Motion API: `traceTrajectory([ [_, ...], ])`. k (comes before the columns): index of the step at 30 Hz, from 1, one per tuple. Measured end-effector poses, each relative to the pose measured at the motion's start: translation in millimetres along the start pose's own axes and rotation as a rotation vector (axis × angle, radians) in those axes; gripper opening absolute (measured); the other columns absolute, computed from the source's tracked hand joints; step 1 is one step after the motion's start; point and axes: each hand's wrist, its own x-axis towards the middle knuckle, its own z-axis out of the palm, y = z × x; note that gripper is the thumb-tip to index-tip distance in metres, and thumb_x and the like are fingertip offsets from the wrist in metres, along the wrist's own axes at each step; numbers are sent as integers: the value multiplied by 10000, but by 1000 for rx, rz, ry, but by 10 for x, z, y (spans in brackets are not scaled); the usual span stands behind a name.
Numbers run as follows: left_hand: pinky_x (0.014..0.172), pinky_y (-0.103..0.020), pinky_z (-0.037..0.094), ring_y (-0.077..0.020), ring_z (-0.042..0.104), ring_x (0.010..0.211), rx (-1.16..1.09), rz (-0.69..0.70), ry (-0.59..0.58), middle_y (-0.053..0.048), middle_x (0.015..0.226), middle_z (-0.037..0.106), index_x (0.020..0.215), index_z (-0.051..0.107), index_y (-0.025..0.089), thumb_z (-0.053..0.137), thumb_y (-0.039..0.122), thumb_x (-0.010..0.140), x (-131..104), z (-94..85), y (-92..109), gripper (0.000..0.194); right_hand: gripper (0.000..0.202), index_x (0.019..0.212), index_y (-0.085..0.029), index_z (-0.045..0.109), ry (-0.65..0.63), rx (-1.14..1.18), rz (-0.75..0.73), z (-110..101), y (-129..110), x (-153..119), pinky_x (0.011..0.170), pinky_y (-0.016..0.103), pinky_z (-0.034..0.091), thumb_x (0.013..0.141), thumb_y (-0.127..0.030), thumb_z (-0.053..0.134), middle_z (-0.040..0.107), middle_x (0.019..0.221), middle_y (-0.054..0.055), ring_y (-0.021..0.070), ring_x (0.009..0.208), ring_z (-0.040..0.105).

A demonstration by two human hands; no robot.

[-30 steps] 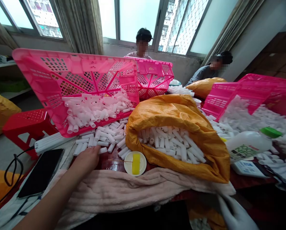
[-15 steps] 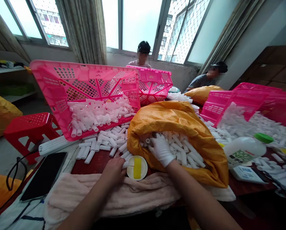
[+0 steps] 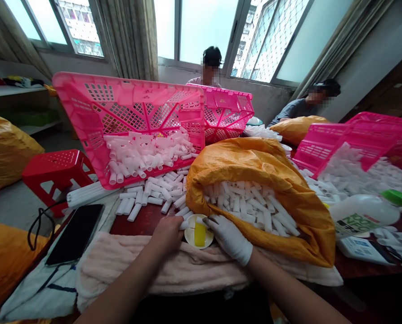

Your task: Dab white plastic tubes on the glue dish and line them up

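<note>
Bare and closed, my left hand (image 3: 167,234) grips a short white tube (image 3: 185,224) at the left edge of a small round white dish (image 3: 189,239). A yellow block (image 3: 199,234) sits in the dish. My right hand (image 3: 228,236), in a white glove, reaches the dish's right edge with its fingers pressed together; whatever they may hold is too small to make out. Behind it lies an open orange sack (image 3: 234,157) full of white tubes (image 3: 246,204). More loose tubes (image 3: 150,193) lie behind my left hand.
Pink baskets (image 3: 130,96) holding tubes stand behind. A pink towel (image 3: 120,261) lines the front edge, a phone (image 3: 75,234) lies left, and a green-capped bottle (image 3: 364,213) lies right. Two people (image 3: 212,67) sit beyond. A red stool (image 3: 57,168) stands left.
My right hand has come out of the orange sack to the right side of the dish. My left hand stays at the dish with the tube. The whole view has shifted slightly.
</note>
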Motion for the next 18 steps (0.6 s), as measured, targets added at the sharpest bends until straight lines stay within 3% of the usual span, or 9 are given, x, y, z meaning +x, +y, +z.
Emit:
traceTrajectory([
  [2, 717, -289, 375, -198, 573, 861, 4, -4, 0, -42, 850, 640, 751, 552, 194, 463, 217, 728, -1, 4, 1, 95, 360, 1181, -229, 496, 46, 44, -35, -8, -13, -45, 860, 376, 457, 852, -109, 411, 567, 1112, 70, 206, 957, 536],
  [5, 713, -292, 372, -201, 570, 856, 14, -10, 5, -39, 848, 637, 760, 549, 197, 459, 224, 724, -2, 15, 2, 100, 343, 1165, -196, 504, 157, 112, 37, 3, -47, -87, 890, 391, 447, 858, -106, 382, 569, 1109, 84, 204, 992, 523],
  [10, 704, -296, 361, -204, 565, 842, 32, -20, 33, -39, 834, 631, 769, 542, 199, 458, 222, 712, -8, 45, 1, 105, 304, 1139, -230, 533, 66, 67, -99, -19, -106, -151, 845, 388, 464, 864, -146, 433, 576, 1112, 66, 211, 964, 525],
  [15, 678, -293, 355, -199, 565, 810, 43, 4, 44, -37, 801, 625, 750, 534, 196, 455, 223, 713, -11, 51, -5, 91, 263, 1087, -167, 552, 94, 36, -17, -73, -155, -166, 818, 377, 476, 866, -122, 417, 585, 1073, 97, 204, 926, 531],
  [18, 671, -292, 354, -198, 563, 812, 41, 1, 53, -35, 792, 624, 746, 530, 195, 453, 226, 716, -14, 45, -5, 88, 231, 1053, -188, 574, 26, -12, -104, -112, -175, -166, 816, 381, 470, 853, -138, 469, 595, 1058, 79, 212, 938, 521],
])
